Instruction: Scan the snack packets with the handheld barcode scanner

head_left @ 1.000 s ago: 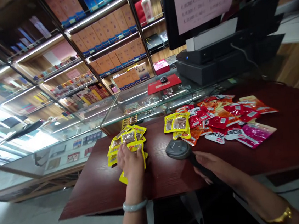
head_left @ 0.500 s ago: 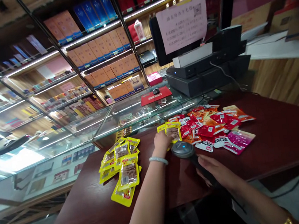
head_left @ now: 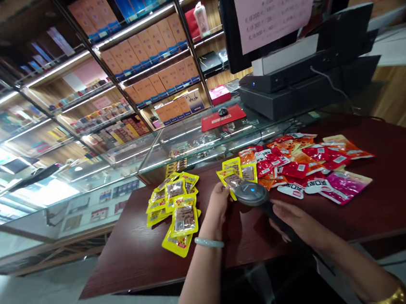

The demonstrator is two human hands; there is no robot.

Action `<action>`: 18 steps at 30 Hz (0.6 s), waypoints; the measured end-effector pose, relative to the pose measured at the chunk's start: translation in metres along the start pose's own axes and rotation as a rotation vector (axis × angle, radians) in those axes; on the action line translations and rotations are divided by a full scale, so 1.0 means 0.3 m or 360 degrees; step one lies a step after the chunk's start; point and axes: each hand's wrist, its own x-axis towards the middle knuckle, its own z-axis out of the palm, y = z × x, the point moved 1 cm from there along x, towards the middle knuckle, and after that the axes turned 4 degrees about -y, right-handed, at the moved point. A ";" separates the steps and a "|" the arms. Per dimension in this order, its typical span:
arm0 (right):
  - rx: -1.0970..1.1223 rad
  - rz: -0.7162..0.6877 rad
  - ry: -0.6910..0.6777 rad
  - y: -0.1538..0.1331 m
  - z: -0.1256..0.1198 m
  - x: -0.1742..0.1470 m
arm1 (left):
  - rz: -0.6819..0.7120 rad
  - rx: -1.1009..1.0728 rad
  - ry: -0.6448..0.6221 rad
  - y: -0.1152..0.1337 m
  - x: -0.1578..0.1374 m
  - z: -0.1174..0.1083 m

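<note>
One yellow packet sits pinched in our left hand, fingers closed on its edge; our right hand grasps the scanner, red packets lying beyond its fingers.

Over here, a dark grey scanner slants from the grip of the right hand, a small blue light on its rounded head. Pinched at its edge in the left hand, a yellow-bordered packet tilts, brownish in the middle, partly behind that head.
</note>
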 end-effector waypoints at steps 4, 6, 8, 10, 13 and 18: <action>0.0034 -0.0050 0.0010 -0.003 0.016 0.008 | 0.0232 0.0125 0.0165 -0.021 -0.028 -0.049; 0.0061 -0.0049 -0.0006 0.002 0.020 0.013 | 0.0264 0.0130 0.0182 -0.027 -0.039 -0.079; 0.0086 -0.0028 -0.0035 0.006 0.027 0.019 | 0.0256 0.0150 0.0218 -0.028 -0.050 -0.105; 0.0115 -0.0001 -0.0088 0.009 0.038 0.027 | 0.0212 0.0276 0.0271 -0.025 -0.060 -0.123; 0.0169 0.0048 -0.0160 0.012 0.060 0.040 | 0.0134 0.0547 0.0356 -0.023 -0.068 -0.136; 0.0218 0.0103 -0.0184 0.030 0.080 0.056 | 0.0146 0.0608 0.0444 -0.023 -0.068 -0.207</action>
